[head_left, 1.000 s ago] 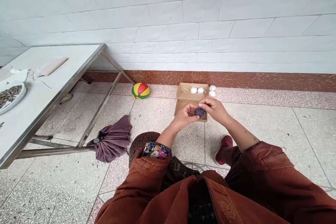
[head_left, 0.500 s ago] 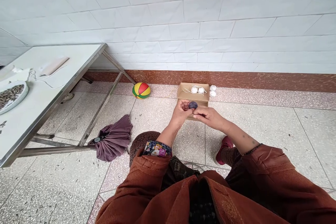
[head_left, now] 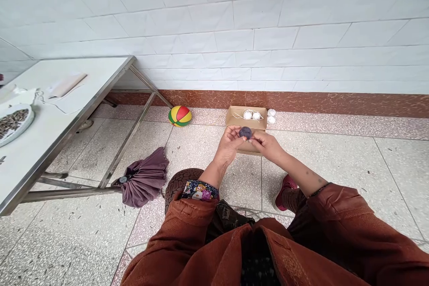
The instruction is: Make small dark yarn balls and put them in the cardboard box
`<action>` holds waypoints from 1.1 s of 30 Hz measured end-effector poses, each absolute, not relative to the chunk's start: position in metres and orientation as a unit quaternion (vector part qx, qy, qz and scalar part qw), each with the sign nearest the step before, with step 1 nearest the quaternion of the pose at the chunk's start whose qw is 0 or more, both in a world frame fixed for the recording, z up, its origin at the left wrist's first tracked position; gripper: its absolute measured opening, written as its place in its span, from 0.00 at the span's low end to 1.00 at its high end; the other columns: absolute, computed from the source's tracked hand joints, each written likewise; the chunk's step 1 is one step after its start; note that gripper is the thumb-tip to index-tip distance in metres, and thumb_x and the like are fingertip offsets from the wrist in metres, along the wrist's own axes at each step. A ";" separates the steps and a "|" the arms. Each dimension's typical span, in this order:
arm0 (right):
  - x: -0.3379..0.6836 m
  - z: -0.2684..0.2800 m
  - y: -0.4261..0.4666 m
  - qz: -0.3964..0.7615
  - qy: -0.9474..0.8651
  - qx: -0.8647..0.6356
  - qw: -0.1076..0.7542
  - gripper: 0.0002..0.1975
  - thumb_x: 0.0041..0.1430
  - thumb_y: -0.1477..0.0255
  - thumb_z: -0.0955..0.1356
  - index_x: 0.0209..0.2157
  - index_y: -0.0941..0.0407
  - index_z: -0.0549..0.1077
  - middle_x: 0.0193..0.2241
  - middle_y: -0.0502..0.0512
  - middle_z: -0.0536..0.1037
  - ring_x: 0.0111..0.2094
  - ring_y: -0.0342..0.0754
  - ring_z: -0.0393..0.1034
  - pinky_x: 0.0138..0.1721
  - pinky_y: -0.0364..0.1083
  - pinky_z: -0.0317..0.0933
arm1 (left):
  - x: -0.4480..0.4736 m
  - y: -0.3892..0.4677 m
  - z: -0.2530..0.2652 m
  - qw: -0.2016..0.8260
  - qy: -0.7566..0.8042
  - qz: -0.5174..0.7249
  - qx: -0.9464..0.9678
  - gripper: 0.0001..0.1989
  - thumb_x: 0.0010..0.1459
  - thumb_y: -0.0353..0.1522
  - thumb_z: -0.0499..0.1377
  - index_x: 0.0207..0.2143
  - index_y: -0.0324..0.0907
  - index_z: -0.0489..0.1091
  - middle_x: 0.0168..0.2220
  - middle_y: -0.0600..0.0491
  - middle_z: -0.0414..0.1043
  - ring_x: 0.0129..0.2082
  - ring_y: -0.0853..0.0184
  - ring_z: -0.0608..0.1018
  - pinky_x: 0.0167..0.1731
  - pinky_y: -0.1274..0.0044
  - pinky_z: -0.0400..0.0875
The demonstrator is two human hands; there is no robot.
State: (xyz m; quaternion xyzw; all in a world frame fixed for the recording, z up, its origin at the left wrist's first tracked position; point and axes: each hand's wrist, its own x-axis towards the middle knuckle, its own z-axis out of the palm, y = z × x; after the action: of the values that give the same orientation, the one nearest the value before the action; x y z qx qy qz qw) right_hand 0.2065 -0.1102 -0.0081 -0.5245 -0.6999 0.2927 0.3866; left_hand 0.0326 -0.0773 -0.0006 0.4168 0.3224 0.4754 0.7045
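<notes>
A small dark purple-grey ball of yarn point(head_left: 245, 132) is held between the thumb and fingers of my left hand point(head_left: 230, 144). My right hand point(head_left: 266, 144) is closed in a pinch at the ball's lower right edge. Whether its fingertips grip a strand or the ball itself is too small to tell. Both hands are above the near part of an open cardboard box point(head_left: 250, 146) on the floor and partly hide it. In the box's far part lie two white yarn balls point(head_left: 251, 115) with loose cream strands.
Two more white balls point(head_left: 271, 116) sit right of the box, near the tiled wall point(head_left: 234, 62). A colourful ball point(head_left: 180, 116) rests by the leg of a metal-framed table point(head_left: 100, 85). A folded purple umbrella point(head_left: 145, 178) leans there. On the table stands a dish point(head_left: 28, 123) of dark pieces.
My right hand has shifted slightly right, off the front of the yarn ball to its lower right edge. More of the ball shows now; the left hand keeps its hold.
</notes>
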 end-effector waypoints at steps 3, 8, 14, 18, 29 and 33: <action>0.200 -0.001 -0.119 0.311 -0.743 -0.473 0.357 0.08 0.66 0.70 0.65 0.32 0.54 0.73 0.30 0.52 0.75 0.33 0.48 0.69 0.37 0.46 0.61 | 0.033 -0.074 -0.005 0.674 0.355 0.486 0.428 0.26 0.43 0.32 0.73 0.43 0.45 0.66 0.40 0.55 0.74 0.42 0.69 0.75 0.50 0.72 0.67; 0.207 0.021 -0.120 0.328 -0.728 -0.444 0.407 0.07 0.66 0.67 0.67 0.36 0.52 0.76 0.32 0.52 0.77 0.33 0.47 0.70 0.37 0.47 0.63 | 0.033 -0.074 -0.006 0.665 0.384 0.444 0.463 0.28 0.41 0.30 0.73 0.43 0.44 0.64 0.40 0.54 0.75 0.40 0.69 0.76 0.47 0.72 0.67; 0.225 0.013 -0.105 0.295 -0.652 -0.522 0.464 0.08 0.64 0.66 0.68 0.33 0.53 0.76 0.32 0.53 0.78 0.36 0.49 0.71 0.40 0.49 0.64 | 0.032 -0.081 0.001 0.741 0.303 0.336 0.496 0.29 0.43 0.30 0.74 0.47 0.44 0.66 0.37 0.55 0.75 0.37 0.69 0.76 0.44 0.72 0.67; 0.224 -0.008 -0.100 0.326 -0.624 -0.579 0.411 0.09 0.64 0.66 0.66 0.31 0.54 0.73 0.27 0.50 0.75 0.29 0.47 0.67 0.33 0.46 0.61 | 0.033 -0.083 0.004 0.764 0.275 0.364 0.456 0.28 0.44 0.31 0.73 0.48 0.44 0.68 0.39 0.54 0.75 0.40 0.69 0.76 0.46 0.73 0.67; 0.209 0.018 -0.119 0.350 -0.737 -0.443 0.373 0.07 0.66 0.67 0.67 0.35 0.53 0.75 0.31 0.51 0.77 0.32 0.46 0.70 0.36 0.46 0.62 | 0.034 -0.073 -0.012 0.669 0.401 0.440 0.446 0.28 0.43 0.30 0.71 0.48 0.43 0.68 0.39 0.54 0.75 0.41 0.68 0.75 0.47 0.72 0.67; 0.221 0.020 -0.111 0.311 -0.693 -0.495 0.422 0.08 0.65 0.65 0.68 0.35 0.52 0.77 0.32 0.53 0.78 0.35 0.49 0.71 0.40 0.49 0.64 | 0.034 -0.078 -0.004 0.700 0.362 0.367 0.495 0.32 0.43 0.29 0.72 0.52 0.44 0.67 0.37 0.55 0.74 0.37 0.69 0.75 0.44 0.72 0.67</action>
State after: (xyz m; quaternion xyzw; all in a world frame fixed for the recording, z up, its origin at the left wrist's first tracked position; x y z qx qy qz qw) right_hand 0.2207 -0.1109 0.0201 -0.4950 -0.6927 0.3113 0.4222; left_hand 0.0335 -0.0782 -0.0041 0.4946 0.3619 0.3671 0.6998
